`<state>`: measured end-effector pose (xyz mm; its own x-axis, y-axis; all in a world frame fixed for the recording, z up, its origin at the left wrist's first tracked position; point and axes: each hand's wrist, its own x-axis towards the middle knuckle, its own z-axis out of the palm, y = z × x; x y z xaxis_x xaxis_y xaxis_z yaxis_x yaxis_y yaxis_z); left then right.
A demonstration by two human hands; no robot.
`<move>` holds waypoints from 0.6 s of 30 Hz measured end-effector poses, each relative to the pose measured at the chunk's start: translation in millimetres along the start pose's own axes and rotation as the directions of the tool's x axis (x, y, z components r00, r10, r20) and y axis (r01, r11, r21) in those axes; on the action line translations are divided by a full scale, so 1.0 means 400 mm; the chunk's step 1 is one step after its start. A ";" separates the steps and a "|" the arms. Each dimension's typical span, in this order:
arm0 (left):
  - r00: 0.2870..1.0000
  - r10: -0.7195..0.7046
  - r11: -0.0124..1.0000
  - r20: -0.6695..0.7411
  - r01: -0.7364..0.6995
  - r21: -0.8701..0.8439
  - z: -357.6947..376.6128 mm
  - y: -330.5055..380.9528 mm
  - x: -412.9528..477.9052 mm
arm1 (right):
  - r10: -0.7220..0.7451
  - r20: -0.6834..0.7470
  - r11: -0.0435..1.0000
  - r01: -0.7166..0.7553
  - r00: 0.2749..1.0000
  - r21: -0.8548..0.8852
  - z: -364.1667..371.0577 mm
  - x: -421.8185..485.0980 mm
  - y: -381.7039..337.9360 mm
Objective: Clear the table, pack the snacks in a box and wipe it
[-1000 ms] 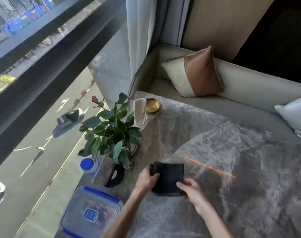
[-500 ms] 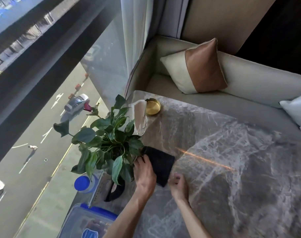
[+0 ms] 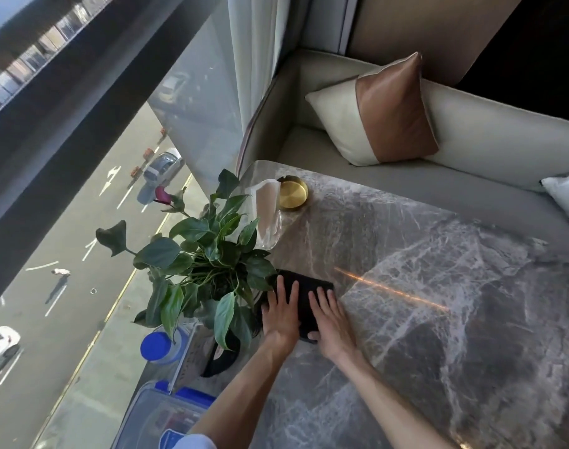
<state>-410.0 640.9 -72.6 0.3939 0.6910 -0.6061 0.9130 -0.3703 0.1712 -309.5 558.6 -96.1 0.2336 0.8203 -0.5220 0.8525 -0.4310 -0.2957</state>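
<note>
Both my hands are flat on the cloth [image 3: 304, 298] now, near the table's [image 3: 438, 303] left edge, right against the plant [image 3: 208, 264]. Left hand [image 3: 281, 314] covers its left half, right hand [image 3: 330, 320] the near right corner; fingers spread and pressing, not gripping. The cloth is dark, soft, folded square, its long axis running away from me. Bare glossy veined marble lies to the right, so I'd judge the wipe goes that way. The lidded box [image 3: 166, 416] sits at the near left corner.

cloth [image 3: 304, 294]: black, folded flat on the grey marble worktop [image 3: 438, 303], right by the plant; both palms on it
snack box [image 3: 160, 419]: clear, blue-trimmed lid on; near-left corner
</note>
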 end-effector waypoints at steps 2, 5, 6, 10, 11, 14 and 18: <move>1.000 -0.011 1.000 0.005 0.011 -0.011 0.002 0.002 0.000 | -0.004 0.007 0.998 0.005 1.000 -0.059 -0.018 0.009 0.012; 1.000 -0.001 0.999 0.012 0.002 -0.034 0.011 0.000 -0.002 | 0.045 0.021 0.993 -0.043 0.999 -0.107 -0.027 0.001 0.009; 1.000 0.010 0.998 0.015 -0.009 -0.057 0.015 -0.003 -0.003 | 0.064 0.015 0.992 -0.062 0.998 -0.110 -0.026 -0.004 0.007; 0.998 0.041 0.991 0.057 -0.034 -0.127 0.027 -0.012 -0.009 | 0.117 0.020 0.985 -0.114 0.993 -0.132 -0.028 -0.016 0.015; 0.997 0.044 0.990 0.060 -0.035 -0.136 0.027 -0.009 -0.010 | 0.126 0.019 0.983 -0.123 0.992 -0.135 -0.030 -0.017 0.021; 0.997 0.050 0.990 0.057 -0.042 -0.138 0.023 0.005 -0.016 | 0.142 0.000 0.980 -0.140 0.990 -0.142 -0.034 -0.017 0.028; 0.998 0.047 0.991 0.045 -0.040 -0.131 0.011 0.012 -0.035 | 0.048 -0.021 0.989 -0.051 0.999 -0.142 -0.038 -0.025 0.026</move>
<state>-411.7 627.0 -66.7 0.4308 0.6442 -0.6320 0.9024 -0.3135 0.2955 -295.9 551.4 -81.8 0.2845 0.8062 -0.5187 0.8972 -0.4145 -0.1522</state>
